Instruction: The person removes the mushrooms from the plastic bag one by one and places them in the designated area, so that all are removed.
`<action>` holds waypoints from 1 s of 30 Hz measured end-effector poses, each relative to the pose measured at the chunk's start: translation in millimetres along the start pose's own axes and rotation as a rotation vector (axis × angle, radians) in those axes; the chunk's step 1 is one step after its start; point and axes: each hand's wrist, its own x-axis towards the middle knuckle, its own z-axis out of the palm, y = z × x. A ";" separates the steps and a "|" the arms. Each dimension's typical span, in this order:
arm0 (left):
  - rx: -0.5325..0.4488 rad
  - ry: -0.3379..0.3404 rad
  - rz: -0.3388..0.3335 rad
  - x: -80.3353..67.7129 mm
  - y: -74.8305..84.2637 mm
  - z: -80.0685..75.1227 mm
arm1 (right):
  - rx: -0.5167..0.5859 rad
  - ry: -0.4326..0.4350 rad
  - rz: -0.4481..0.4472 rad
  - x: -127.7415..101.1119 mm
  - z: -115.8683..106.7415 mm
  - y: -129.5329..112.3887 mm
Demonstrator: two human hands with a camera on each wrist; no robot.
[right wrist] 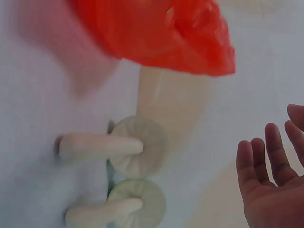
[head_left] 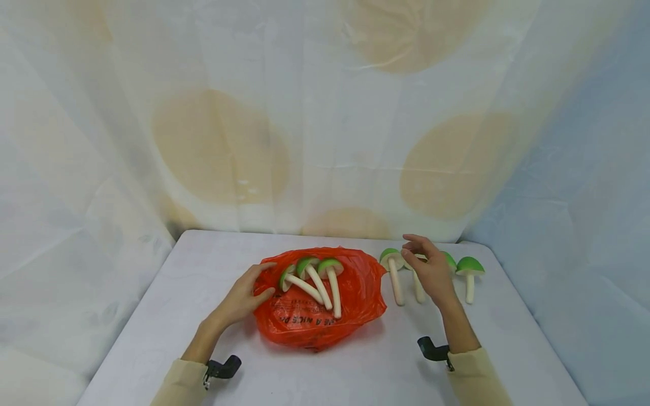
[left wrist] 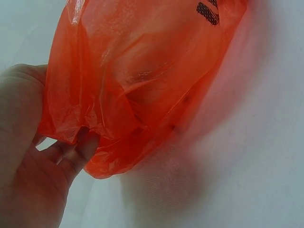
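An orange plastic bag [head_left: 304, 318] lies crumpled at the table's middle, with three green-capped, white-stemmed toy mushrooms [head_left: 319, 279] lying in its mouth. My left hand [head_left: 249, 293] grips the bag's left edge; in the left wrist view my left hand [left wrist: 71, 152] has its thumb tucked under a fold of the bag [left wrist: 142, 80]. My right hand [head_left: 424, 256] hovers with relaxed fingers, holding nothing, above more mushrooms on the table: one [head_left: 393, 273] left of it, one [head_left: 469, 273] right of it, others partly hidden behind it. The right wrist view shows two mushrooms [right wrist: 128, 147], the bag [right wrist: 161, 28] and my empty right hand [right wrist: 270, 180].
The white table [head_left: 355, 366] has rounded far corners and bare surface in front of the bag. A pale cloth with beige circles [head_left: 325, 141] hangs close behind and on both sides. Black camera mounts [head_left: 223, 369] sit on both wrists.
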 end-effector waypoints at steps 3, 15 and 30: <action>0.000 0.001 0.002 -0.6 0.3 0.0 | 0.022 -0.033 -0.014 0.0 7.0 -10.1; 0.002 0.000 0.000 -1.6 1.1 -1.0 | 0.030 -0.244 -0.020 -3.6 45.6 -12.0; -0.003 0.014 0.004 -2.8 1.4 -4.1 | 0.003 -0.396 0.060 -7.5 84.7 28.3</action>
